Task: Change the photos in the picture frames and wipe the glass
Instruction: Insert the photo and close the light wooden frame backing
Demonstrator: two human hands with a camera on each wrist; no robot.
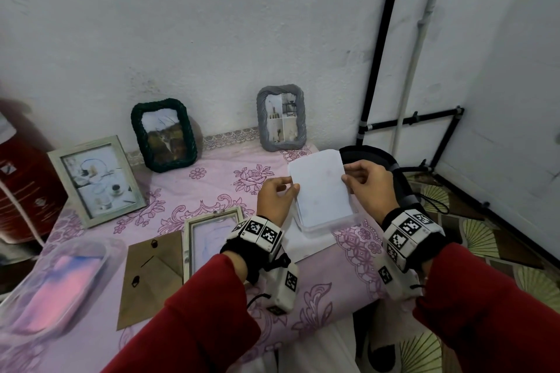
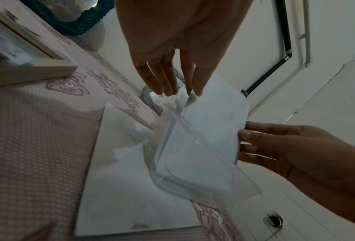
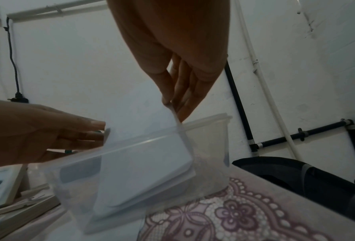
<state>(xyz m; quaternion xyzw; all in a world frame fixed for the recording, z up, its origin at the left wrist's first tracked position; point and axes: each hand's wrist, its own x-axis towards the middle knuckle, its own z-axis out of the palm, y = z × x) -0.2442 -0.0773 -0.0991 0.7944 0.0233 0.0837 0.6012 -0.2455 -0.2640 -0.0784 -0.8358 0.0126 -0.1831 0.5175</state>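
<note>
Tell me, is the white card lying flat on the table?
No, both hands hold the white card tilted up, its lower end inside the clear tub.

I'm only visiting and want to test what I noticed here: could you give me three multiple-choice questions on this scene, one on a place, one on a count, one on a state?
1. Where does the lower end of the white photo stack sit?
A. Inside the clear plastic container
B. Inside the green frame
C. On the floor

2. How many picture frames stand upright at the back of the table?
A. One
B. Three
C. Five

3. What is the state of the wooden frame lying near the left hand?
A. Hanging on the wall
B. Broken in two
C. Opened, with its brown backing board lying beside it

Answers:
1 A: both wrist views show the stack's bottom within the container's walls.
2 B: the pale frame, green frame and grey frame stand there.
3 C: the backing board lies apart on the tablecloth.
</note>
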